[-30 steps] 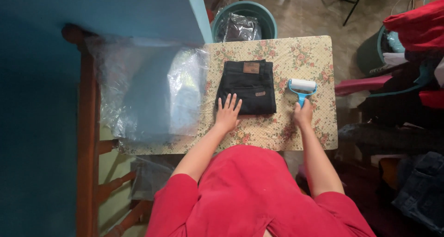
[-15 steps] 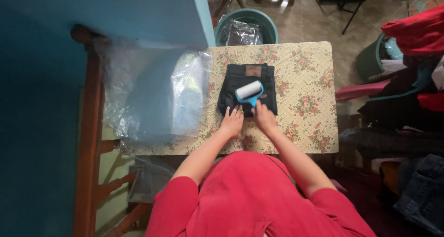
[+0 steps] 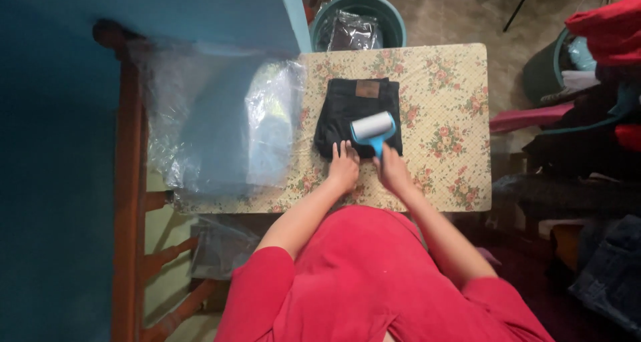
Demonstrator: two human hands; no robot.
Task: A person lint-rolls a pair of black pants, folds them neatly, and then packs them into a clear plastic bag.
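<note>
Right grip: right hand (image 3: 392,170) closed around the blue handle of the lint roller (image 3: 373,129), its white drum lying on the jeans' near right corner.
Left grip: left hand (image 3: 344,165) flat and open, fingers spread on the jeans' near edge, holding nothing.
Jeans: folded black jeans (image 3: 357,108) at the middle of the bench (image 3: 454,115), at 12 o'clock from both hands.
Open room: bare floral cloth at 3 o'clock, out to the right edge.
Left side: clear plastic bags (image 3: 220,128) at 9 o'clock, overhanging the bench's left edge.
Beyond far edge: teal bucket (image 3: 394,22) at 12 o'clock.
</note>
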